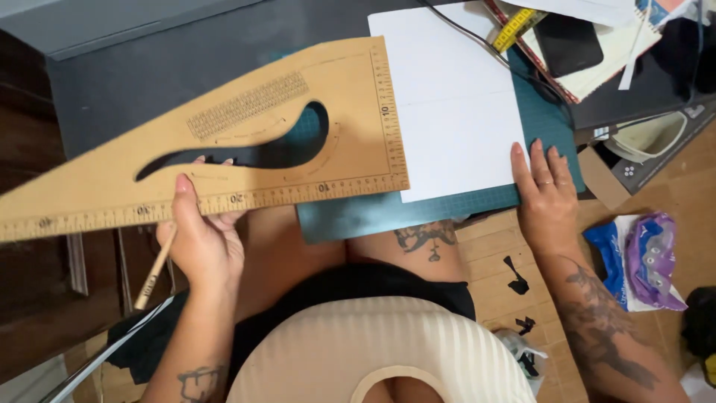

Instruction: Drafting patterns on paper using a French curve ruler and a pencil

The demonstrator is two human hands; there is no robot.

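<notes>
Overhead, the left hand (203, 239) is gripping a long wooden ruler (224, 149) by its lower edge, thumb on top, fingers showing through the curved cutout, and pinching a pencil (155, 270) too. Ruler is hanging partly off the desk (149, 75); its long end could dip or swing, dragging the paper (455, 104). Right hand (544, 195) is lying flat, fingers spread, pressing paper's edge and green mat (358, 213).

A wooden pattern ruler (224, 142) spans the left half of the frame, held up by the left hand (201, 239), which also holds a pencil (155, 270). Right of it, paper (455, 104) lies on a cutting mat (418, 209) on the worktop (149, 67). The right hand (548, 198) rests on the mat's lower right edge
</notes>
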